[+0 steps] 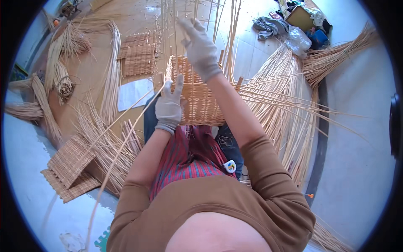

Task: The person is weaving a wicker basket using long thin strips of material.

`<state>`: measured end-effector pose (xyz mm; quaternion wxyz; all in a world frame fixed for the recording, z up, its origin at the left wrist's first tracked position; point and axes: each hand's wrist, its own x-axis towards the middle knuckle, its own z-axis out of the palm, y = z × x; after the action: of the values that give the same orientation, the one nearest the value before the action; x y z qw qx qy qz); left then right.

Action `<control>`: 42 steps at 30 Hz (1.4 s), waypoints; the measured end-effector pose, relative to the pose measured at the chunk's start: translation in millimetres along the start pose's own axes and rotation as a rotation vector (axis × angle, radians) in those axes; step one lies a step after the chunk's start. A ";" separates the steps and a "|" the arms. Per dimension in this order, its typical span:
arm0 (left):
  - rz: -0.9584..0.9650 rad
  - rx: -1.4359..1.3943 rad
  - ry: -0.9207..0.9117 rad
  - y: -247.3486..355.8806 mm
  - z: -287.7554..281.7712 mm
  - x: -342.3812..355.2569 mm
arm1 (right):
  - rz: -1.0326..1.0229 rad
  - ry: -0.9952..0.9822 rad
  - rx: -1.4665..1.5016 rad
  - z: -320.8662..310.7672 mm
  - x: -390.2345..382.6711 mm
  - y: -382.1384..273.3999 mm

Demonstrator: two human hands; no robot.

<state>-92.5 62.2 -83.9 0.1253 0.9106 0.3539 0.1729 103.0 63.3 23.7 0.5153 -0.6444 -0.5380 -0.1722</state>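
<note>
A tan woven basket stands in front of my lap, with tall thin stakes rising from its far side. My gloved left hand grips its near left corner, fingers pointing up along the rim. A long loose weaving strand runs from that corner down to the lower left. Above the basket, my gloved right hand reaches in among the upright stakes. Its fingers are spread, and one stake passes at the fingertips. Several strands stick out sideways from the basket's right side. Short wooden pegs project at the corners.
Woven panels lie at the far left and lower left. Bundles of strands spread over the floor at left and right. White paper lies left of the basket. Cloth and plastic bags sit far right.
</note>
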 end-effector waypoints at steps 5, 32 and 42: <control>0.130 0.022 0.204 0.5 3.2 -6.6 | 0.565 0.215 0.534 -81.9 -75.4 -8.6; 0.134 -1.589 0.207 -49.9 20.5 -6.9 | 0.202 -0.480 0.363 -46.9 -136.5 -108.8; 0.202 -1.217 -0.711 -90.2 -54.5 80.1 | 0.088 -0.527 0.191 -50.0 -161.4 -119.4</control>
<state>-113.5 187.9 -47.8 0.7028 0.7086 0.0462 0.0431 -42.7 -75.6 -24.0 0.4231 -0.6383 -0.6387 0.0752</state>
